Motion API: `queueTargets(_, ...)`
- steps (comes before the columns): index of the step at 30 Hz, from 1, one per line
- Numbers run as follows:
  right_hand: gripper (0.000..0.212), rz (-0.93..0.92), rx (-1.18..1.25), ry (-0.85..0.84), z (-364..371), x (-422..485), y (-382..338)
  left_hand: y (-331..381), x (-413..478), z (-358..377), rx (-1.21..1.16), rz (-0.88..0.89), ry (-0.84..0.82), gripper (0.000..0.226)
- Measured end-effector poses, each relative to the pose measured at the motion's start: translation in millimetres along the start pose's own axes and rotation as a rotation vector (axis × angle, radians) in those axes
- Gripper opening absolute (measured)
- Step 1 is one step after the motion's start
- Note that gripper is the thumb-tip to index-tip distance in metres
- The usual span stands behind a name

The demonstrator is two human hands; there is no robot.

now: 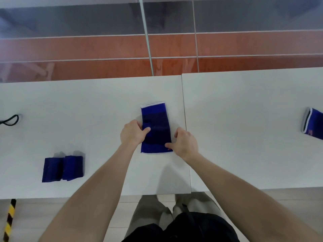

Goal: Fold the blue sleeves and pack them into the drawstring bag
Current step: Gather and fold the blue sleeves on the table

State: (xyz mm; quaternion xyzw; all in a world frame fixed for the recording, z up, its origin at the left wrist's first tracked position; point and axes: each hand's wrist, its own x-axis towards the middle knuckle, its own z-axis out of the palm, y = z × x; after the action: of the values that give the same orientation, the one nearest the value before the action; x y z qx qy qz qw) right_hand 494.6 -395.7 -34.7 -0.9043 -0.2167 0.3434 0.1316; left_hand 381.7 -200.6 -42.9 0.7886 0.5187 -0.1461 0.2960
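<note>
A long flat blue fabric sleeve (155, 126) with white-edged ends is lying lengthwise on the white tabletop (87, 105), straight ahead of the person and just left of the seam between two panels. The left hand (132, 132) is pinching the sleeve's left edge, with the thumb lying on top of the cloth. The right hand (185, 142) is gripping the near right corner, thumb pressing on the fabric and fingers curling at the edge. Two folded blue sleeves (62, 169) are sitting side by side, touching, well to the left. Another blue sleeve (314, 124) is lying at the far right edge. A thin black cord loop (11, 120) is showing at the far left.
</note>
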Motion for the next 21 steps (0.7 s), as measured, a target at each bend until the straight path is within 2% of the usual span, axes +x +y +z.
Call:
queueTargets(4, 0.053, -0.067, -0.081, 0.033, 1.6, -0.6, -3.8, 5.2, 8.2, -2.4, 0.011, -0.018, -0.059, 0.028)
queueTargets(7, 0.052, -0.098, -0.096, 0.032, 3.1, 1.3, -5.7, 8.9, 6.6, -3.8, -0.127, -0.022, -0.071, 0.025)
queueTargets(8, 0.051, -0.099, -0.089, 0.029, 3.4, 1.8, -5.7, 10.6, 5.0, -3.3, -0.223, -0.029, -0.068, 0.028)
queueTargets(11, 0.051, -0.075, -0.013, -0.009, 3.7, 4.0, -4.4, 16.9, -3.8, -3.0, -0.520, -0.055, -0.161, 0.061)
queueTargets(13, 0.051, -0.023, 0.127, -0.058, 1.8, 7.1, -2.6, 18.7, -8.6, -3.2, -0.585, -0.031, -0.186, 0.065)
queueTargets(17, 0.071, 0.123, 0.715, -0.176, -16.6, 11.2, -6.6, 20.3, -21.8, -15.5, -0.688, 0.053, -0.154, 0.054)
queueTargets(21, 0.075, 0.044, 0.950, -0.219, -36.6, 5.0, -21.7, 13.9, -41.2, -37.9, -0.720, 0.184, -0.135, 0.043)
